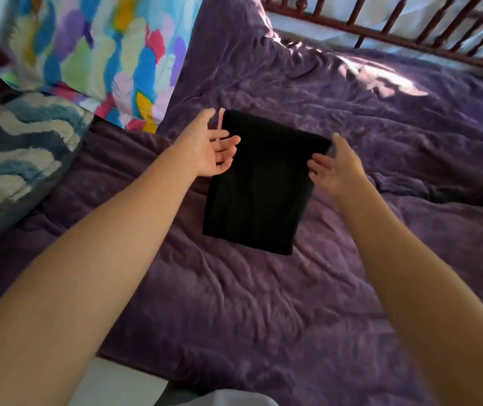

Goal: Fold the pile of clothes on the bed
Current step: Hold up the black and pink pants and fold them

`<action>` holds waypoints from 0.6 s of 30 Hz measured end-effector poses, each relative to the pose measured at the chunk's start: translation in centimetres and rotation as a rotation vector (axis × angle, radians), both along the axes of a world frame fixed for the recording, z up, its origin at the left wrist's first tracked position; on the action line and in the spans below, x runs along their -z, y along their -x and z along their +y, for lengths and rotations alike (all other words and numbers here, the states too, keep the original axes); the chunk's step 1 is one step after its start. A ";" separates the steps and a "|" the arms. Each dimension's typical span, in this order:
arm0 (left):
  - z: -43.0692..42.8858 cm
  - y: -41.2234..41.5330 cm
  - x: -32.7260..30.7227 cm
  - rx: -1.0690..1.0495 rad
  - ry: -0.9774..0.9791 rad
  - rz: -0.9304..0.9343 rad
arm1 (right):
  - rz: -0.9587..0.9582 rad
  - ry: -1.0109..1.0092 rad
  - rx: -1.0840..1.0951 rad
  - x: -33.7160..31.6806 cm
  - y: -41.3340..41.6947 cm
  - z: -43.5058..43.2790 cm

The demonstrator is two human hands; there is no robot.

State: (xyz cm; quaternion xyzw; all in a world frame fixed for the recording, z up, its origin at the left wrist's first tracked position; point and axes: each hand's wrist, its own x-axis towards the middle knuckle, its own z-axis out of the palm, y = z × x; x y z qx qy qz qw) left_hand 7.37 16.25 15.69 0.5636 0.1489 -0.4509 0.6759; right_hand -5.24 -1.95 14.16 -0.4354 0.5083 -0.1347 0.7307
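Garment (pixel 259 189) between open left hand (pixel 208 149), right hand (pixel 337 168)

No lettering, label, brand mark or number can be read anywhere in the head view (the printed fabrics carry pattern only). The thin sheet with bright feather-like patches of blue, pink, yellow and green (pixel 102 54) shows colour shapes without words, and the fluffy blue-and-white wavy-striped blanket (pixel 14 148) shows only its stripes.
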 end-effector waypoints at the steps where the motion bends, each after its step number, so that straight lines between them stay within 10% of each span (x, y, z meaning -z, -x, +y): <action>1: -0.4 0.1 0.7 -0.002 -0.013 -0.053 | -0.017 0.066 0.007 0.4 -0.3 -0.1; 7: 1.8 5.4 13.9 0.496 -0.670 -0.548 | 0.381 0.362 -0.349 12.4 4.5 3.7; 12: 2.5 8.0 19.1 1.285 -0.956 -1.309 | 0.621 1.593 -1.069 19.1 7.4 7.0; 18: 1.4 5.2 23.5 1.312 -0.881 -1.638 | 0.691 1.625 -1.259 21.7 5.0 5.0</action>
